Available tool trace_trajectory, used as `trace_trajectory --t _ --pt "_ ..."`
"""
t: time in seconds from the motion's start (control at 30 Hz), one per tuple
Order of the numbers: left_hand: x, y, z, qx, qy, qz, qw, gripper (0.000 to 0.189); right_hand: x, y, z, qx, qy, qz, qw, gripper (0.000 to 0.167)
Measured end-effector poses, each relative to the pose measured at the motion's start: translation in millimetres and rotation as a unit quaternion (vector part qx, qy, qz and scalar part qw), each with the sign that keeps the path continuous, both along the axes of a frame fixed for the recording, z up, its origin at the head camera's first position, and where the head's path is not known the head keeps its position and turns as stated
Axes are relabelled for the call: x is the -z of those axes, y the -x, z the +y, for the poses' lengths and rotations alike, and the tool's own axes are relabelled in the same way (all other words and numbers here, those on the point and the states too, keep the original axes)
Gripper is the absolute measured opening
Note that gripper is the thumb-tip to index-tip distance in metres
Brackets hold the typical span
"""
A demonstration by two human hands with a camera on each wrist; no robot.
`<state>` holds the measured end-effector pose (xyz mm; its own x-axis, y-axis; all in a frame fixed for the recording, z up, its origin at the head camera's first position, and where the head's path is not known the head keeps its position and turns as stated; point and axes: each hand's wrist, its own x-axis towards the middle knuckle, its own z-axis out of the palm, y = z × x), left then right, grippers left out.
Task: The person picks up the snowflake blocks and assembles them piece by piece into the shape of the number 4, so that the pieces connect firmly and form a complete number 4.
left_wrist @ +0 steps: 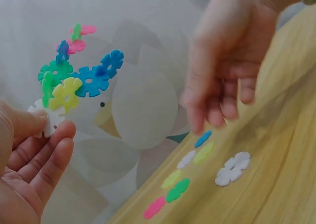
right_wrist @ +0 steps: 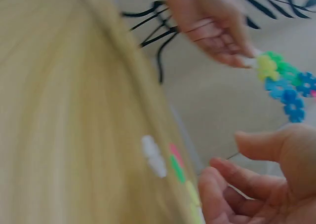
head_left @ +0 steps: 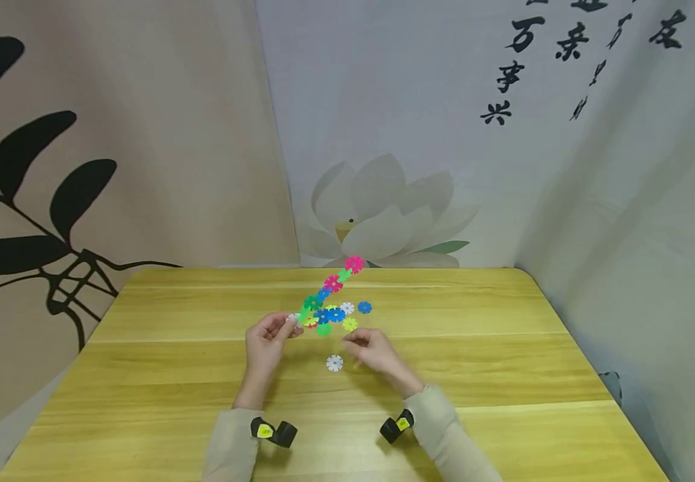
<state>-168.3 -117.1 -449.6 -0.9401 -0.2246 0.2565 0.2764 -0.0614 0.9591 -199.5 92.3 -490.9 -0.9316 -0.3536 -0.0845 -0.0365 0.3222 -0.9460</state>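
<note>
Wooden tabletop below; flower-disc chain extends above left grip.

Chain: notched discs, multicoloured, forked; raised, white end pinched in left hand.
Loose six: blue, white, green, pink, two yellow; flat, grouped.
White disc: flat on table, apart.

From above, the head view is looking forward and down across the table, while the nearer, tilted wrist views are sharing the linked discs from opposite sides.
</note>
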Motion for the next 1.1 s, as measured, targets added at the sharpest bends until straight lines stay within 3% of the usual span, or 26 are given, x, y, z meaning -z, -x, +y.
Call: trace_trajectory --t 0.2,0.47,1.1 --pt "-1.1 -1.1 -1.9 -0.001 0.001 -0.011 0.9999 0.01 15.8 -2.8 -3.0 -0.042 -0.058 0.064 0.9954 0.022" --pt "20.6 11.6 -7.0 -0.001 -0.014 -0.023 0.9996 0.012 22.3 -2.2 -6.4 -0.051 -0.063 0.074 0.994 0.027" --pt "18.9 9.1 -6.0 0.0 -0.015 -0.003 0.9999 0.011 18.5 1.2 -13.6 -0.066 -0.161 0.138 0.9751 0.021"
